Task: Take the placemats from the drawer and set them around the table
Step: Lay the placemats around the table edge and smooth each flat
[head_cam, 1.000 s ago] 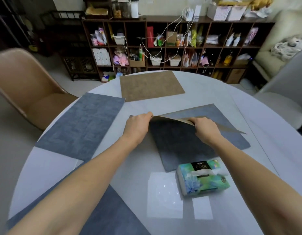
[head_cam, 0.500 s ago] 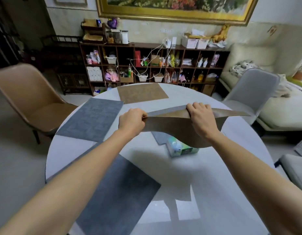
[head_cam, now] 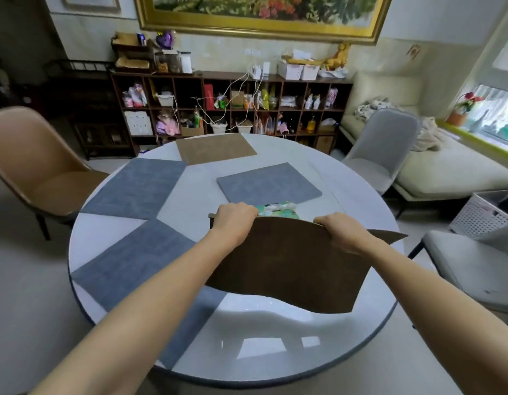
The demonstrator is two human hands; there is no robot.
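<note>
Both hands up over the counter (head_cam: 275, 352). Left hand (head_cam: 235, 222) and right hand (head_cam: 342, 235) each have fingers curled over the top edge of the brown placemat (head_cam: 287, 269); firm grip, mat hanging slack, long axis running 9 to 3 between my hands. Blue placemats lie at 8 (head_cam: 133, 260), 10 (head_cam: 138, 186) and 1 (head_cam: 268, 182), a tan placemat (head_cam: 215, 148) at 12. Bare rim sits at 3 to 4, nearer my right hand; likely the spot.
</note>
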